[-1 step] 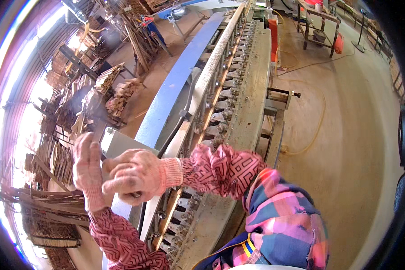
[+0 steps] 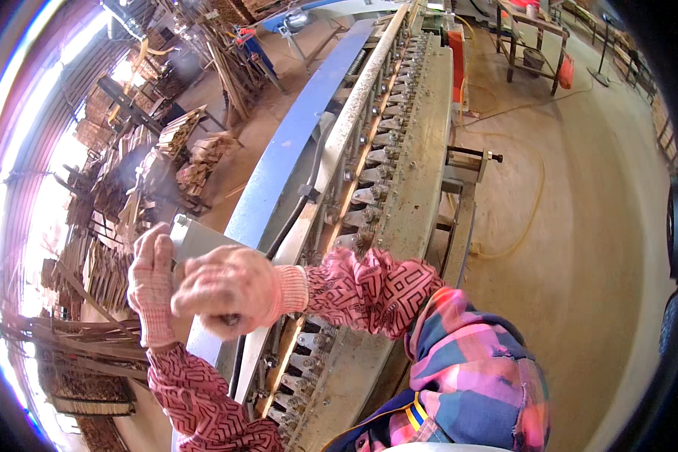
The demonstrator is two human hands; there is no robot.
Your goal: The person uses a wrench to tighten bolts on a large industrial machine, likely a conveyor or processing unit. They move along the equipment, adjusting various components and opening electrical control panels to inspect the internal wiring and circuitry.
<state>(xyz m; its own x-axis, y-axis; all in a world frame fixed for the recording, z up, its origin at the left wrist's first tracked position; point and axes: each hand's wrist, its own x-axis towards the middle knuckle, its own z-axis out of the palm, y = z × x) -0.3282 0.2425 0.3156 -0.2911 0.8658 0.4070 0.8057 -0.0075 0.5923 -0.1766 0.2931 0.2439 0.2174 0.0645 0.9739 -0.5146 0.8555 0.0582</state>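
Both my hands wear pale pink knit gloves, at the near left of a long machine [image 2: 414,188]. Next to a grey box [image 2: 203,239] on the machine's left side, my left hand [image 2: 152,282] is upright with its fingers stretched out. My right hand [image 2: 230,290] reaches across the machine in front of the box, its fingers curled and blurred. Whatever it may hold is hidden; a dark patch shows at its lower side. A light wooden strip [image 2: 352,197] runs lengthwise along a row of metal clamps [image 2: 380,156].
A blue panel [image 2: 286,154] and a black cable [image 2: 287,239] run along the machine's left. Stacked wood strips [image 2: 98,275] stand farther left. To the right, a yellow hose [image 2: 538,200] lies on the floor, and a wooden table [image 2: 531,34] stands at the back.
My left hand has shifted slightly right and down. My right hand's fingers have curled in more, while its forearm stays in nearly the same place.
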